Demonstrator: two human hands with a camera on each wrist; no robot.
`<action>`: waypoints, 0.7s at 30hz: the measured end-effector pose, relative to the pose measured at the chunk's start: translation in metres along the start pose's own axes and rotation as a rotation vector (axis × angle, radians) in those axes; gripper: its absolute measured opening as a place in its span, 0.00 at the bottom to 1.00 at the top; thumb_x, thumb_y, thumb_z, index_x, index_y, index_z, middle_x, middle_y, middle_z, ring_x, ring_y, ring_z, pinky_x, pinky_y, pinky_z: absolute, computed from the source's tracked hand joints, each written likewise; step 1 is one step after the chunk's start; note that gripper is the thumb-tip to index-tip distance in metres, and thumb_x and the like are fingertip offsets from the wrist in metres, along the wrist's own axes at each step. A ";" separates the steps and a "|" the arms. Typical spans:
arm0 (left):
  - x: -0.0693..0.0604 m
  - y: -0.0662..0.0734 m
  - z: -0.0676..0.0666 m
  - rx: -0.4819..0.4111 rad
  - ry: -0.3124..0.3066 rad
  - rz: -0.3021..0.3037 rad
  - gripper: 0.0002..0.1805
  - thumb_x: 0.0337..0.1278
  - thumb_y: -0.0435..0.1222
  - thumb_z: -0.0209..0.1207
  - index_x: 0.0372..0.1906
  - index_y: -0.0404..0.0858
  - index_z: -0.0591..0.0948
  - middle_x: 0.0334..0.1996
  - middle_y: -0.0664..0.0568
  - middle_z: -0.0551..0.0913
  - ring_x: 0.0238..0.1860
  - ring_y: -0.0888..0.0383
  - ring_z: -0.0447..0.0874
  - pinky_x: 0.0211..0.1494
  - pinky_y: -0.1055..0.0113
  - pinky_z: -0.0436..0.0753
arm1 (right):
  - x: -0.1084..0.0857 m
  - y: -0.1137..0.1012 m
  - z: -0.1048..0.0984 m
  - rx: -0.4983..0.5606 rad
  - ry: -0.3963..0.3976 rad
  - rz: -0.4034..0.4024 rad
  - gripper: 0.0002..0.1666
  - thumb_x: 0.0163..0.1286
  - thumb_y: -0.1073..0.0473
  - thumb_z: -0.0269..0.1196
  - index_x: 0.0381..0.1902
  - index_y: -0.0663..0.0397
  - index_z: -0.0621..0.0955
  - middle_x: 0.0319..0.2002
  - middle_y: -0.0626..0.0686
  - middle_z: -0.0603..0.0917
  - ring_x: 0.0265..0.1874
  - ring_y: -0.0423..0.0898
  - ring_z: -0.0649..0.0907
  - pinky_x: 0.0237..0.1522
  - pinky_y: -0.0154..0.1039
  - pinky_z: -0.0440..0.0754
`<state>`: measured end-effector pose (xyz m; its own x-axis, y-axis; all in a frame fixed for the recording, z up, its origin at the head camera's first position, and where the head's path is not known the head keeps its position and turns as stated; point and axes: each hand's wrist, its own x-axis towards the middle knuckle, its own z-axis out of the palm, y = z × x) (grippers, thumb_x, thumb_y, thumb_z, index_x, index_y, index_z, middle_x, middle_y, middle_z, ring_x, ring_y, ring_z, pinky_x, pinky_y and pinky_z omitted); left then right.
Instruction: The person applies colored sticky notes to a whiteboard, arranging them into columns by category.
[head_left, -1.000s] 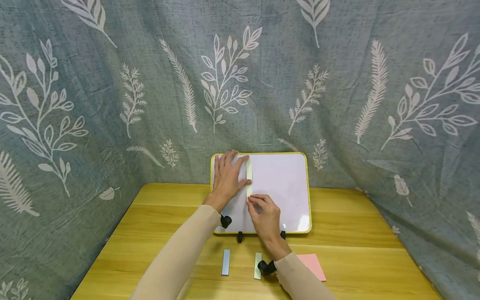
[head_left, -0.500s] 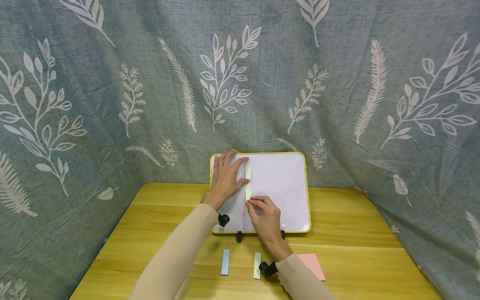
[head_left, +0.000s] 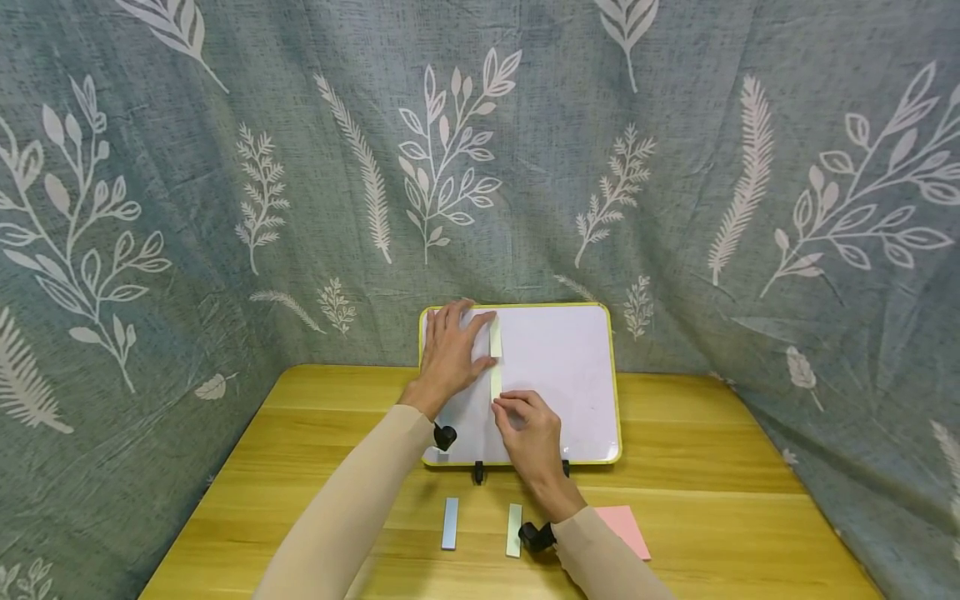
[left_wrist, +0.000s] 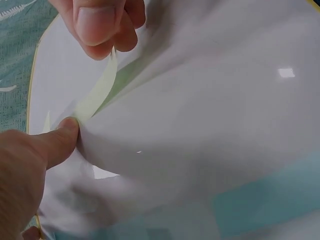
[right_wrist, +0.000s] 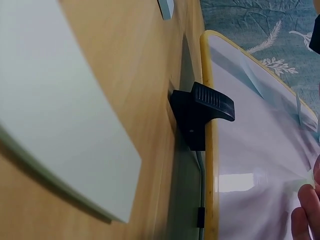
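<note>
A whiteboard [head_left: 558, 375] with a yellow rim stands propped on the table. Two pale green sticky note strips run in a vertical line on it, an upper strip [head_left: 496, 339] and a lower strip [head_left: 496, 382]. My left hand [head_left: 450, 354] lies over the board's left part, index fingertip at the upper strip's top, thumb pressing at the lower strip's top end. Between thumb and fingers my right hand [head_left: 534, 429] pinches the lower strip's bottom end. In the left wrist view that sticky strip [left_wrist: 102, 90] curves away from the board towards the pinching fingers.
On the table [head_left: 697, 475] lie a blue strip pad [head_left: 450, 523], a pale green strip pad [head_left: 513, 531] and a pink sticky pad [head_left: 624, 531], partly behind the right sleeve. Black stand feet [head_left: 478, 472] support the board. Bluish strips [left_wrist: 270, 200] show in the left wrist view.
Both hands keep nearly the same places. The whole head view has shifted very slightly; the right hand still pinches the lower strip's end.
</note>
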<state>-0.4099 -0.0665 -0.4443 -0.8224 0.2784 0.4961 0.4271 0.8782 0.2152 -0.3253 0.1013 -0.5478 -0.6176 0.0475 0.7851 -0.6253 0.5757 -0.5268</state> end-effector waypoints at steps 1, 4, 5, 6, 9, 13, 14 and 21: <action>0.000 -0.001 0.000 0.002 -0.003 0.000 0.45 0.71 0.53 0.82 0.87 0.59 0.76 0.90 0.42 0.65 0.92 0.36 0.60 0.98 0.28 0.50 | 0.000 0.000 0.000 0.000 -0.003 0.002 0.03 0.73 0.68 0.82 0.43 0.61 0.98 0.48 0.57 0.96 0.48 0.55 0.97 0.54 0.55 0.97; 0.001 -0.002 0.000 0.003 -0.003 0.006 0.45 0.71 0.53 0.81 0.87 0.59 0.76 0.90 0.42 0.65 0.92 0.35 0.60 0.98 0.27 0.50 | 0.000 -0.002 -0.002 -0.005 -0.009 0.007 0.04 0.72 0.68 0.82 0.43 0.61 0.98 0.48 0.57 0.96 0.47 0.55 0.97 0.54 0.55 0.97; 0.001 -0.003 0.001 0.004 -0.002 0.008 0.45 0.71 0.54 0.81 0.87 0.58 0.76 0.90 0.41 0.65 0.92 0.35 0.60 0.98 0.27 0.50 | 0.000 -0.002 -0.002 -0.006 -0.011 0.008 0.04 0.72 0.68 0.82 0.43 0.61 0.98 0.48 0.57 0.95 0.47 0.55 0.97 0.55 0.55 0.97; 0.000 -0.003 0.001 0.004 0.000 0.011 0.45 0.71 0.54 0.81 0.87 0.58 0.76 0.90 0.41 0.65 0.92 0.35 0.60 0.97 0.27 0.50 | 0.000 -0.002 -0.002 -0.008 -0.011 0.008 0.04 0.72 0.68 0.82 0.43 0.61 0.98 0.48 0.57 0.95 0.47 0.55 0.97 0.55 0.55 0.97; 0.000 -0.005 0.001 0.005 -0.009 0.013 0.46 0.71 0.55 0.81 0.88 0.58 0.75 0.91 0.41 0.64 0.93 0.35 0.58 0.98 0.26 0.48 | -0.001 -0.001 -0.003 -0.017 -0.007 0.000 0.04 0.72 0.68 0.82 0.43 0.60 0.98 0.48 0.56 0.96 0.46 0.54 0.97 0.54 0.54 0.97; -0.001 -0.006 0.001 0.015 -0.020 0.017 0.46 0.73 0.56 0.79 0.89 0.59 0.73 0.93 0.42 0.63 0.94 0.35 0.57 0.97 0.26 0.48 | -0.002 0.001 -0.005 -0.026 -0.011 -0.012 0.04 0.73 0.67 0.82 0.43 0.59 0.98 0.48 0.55 0.95 0.45 0.52 0.97 0.51 0.52 0.97; -0.002 -0.006 0.000 0.018 -0.017 0.020 0.46 0.73 0.56 0.80 0.89 0.59 0.73 0.93 0.42 0.63 0.94 0.35 0.57 0.97 0.25 0.48 | -0.002 0.001 -0.006 -0.027 -0.014 -0.015 0.04 0.73 0.67 0.82 0.43 0.58 0.98 0.48 0.55 0.95 0.45 0.51 0.97 0.51 0.52 0.97; -0.014 -0.006 -0.004 0.001 0.026 0.057 0.42 0.73 0.52 0.80 0.86 0.54 0.77 0.91 0.40 0.65 0.93 0.35 0.61 0.95 0.22 0.53 | -0.005 0.004 -0.012 -0.030 -0.051 -0.014 0.04 0.73 0.66 0.82 0.44 0.57 0.97 0.48 0.55 0.95 0.44 0.50 0.97 0.50 0.51 0.98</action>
<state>-0.4000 -0.0772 -0.4494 -0.7868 0.3177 0.5292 0.4725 0.8617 0.1850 -0.3194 0.1133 -0.5500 -0.6331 -0.0017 0.7741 -0.6196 0.6005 -0.5054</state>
